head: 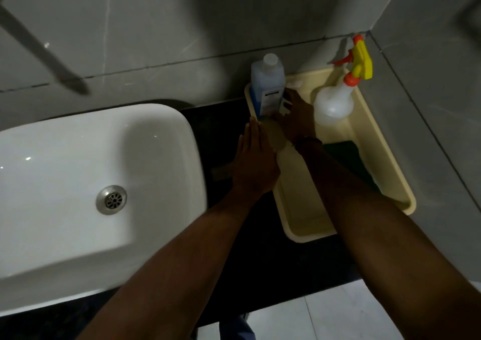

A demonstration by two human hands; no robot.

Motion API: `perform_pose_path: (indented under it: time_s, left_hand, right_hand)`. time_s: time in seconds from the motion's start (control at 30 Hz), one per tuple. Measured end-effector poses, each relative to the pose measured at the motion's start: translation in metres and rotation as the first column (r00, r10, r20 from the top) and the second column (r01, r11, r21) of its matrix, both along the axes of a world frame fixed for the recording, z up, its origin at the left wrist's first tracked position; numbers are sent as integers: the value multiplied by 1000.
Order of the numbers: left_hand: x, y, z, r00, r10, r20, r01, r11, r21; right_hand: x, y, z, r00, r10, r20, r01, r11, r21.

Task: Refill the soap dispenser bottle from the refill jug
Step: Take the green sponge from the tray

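Nearest the camera, two bare forearms reach forward over the dark counter [229, 136] toward a cream tray [385, 157] that sits at its right end, against the right wall. The left hand [253, 157] lies flat and open-fingered along the tray's left rim, its fingertips near the base of the refill jug [268, 84]; it seems to steady the tray or be about to brace the jug, and it grips nothing that can be seen. The right hand [295, 116] is inside the tray, its fingers curled around the jug's handle on the right side of the jug, apparently closed on it, though blur makes the exact hold hard to read. The jug stands upright in the tray's far left corner, holding blue liquid, its white cap in place. Beyond the hands, in the tray's far right corner, stands a translucent spray bottle [334, 103] with a yellow and orange trigger head, and a dark green pad [346, 155] lies along the right side of the tray. A white sink [78, 170] fills the counter's left part. No soap dispenser bottle can be made out with certainty. By my judgement the task is at its very start: the jug is only being taken up, and uncapping, opening the dispenser and pouring all remain.
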State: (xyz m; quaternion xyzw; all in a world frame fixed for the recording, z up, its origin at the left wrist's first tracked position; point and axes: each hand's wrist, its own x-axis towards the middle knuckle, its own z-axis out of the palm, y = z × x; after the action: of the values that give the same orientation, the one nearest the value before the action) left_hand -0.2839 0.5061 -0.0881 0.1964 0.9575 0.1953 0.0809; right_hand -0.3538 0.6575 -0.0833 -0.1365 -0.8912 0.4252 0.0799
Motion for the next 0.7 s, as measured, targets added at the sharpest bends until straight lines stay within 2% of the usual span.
perform_pose_path:
  time_s: [0.13,0.2,0.27,0.33,0.37,0.4,0.5,0.7]
  left_hand:
    - [8,-2,-8,1000,21,22,-22,1000,13]
    - [23,-2,-9,999,19,26,-19,999,30]
    - [41,-2,-9,1000,22,5,-23,999,34]
    - [54,-1,-9,1000,31,0,-31,998,50]
    - [58,0,-8,999,37,1,-37,998,53]
    - [58,1,-8,999,41,-1,-41,998,50]
    - [53,5,-8,999,32,1,-32,998,53]
    - [85,-6,-1,1000,1,14,-2,999,44]
  right_hand:
    - [56,26,9,999,5,-34,4,971,239]
    - [99,51,10,1000,13,-14,-9,963,271]
    - [136,74,7,978,102,180,-147,955,259]
    - [161,89,-1,892,177,416,-360,835,416]
    - [168,93,-6,852,166,497,-428,767,478]
    - [172,93,-10,831,140,539,-449,741,500]
    - [173,93,-14,854,114,507,-396,775,493]
    - [179,80,8,955,34,293,-165,886,434]
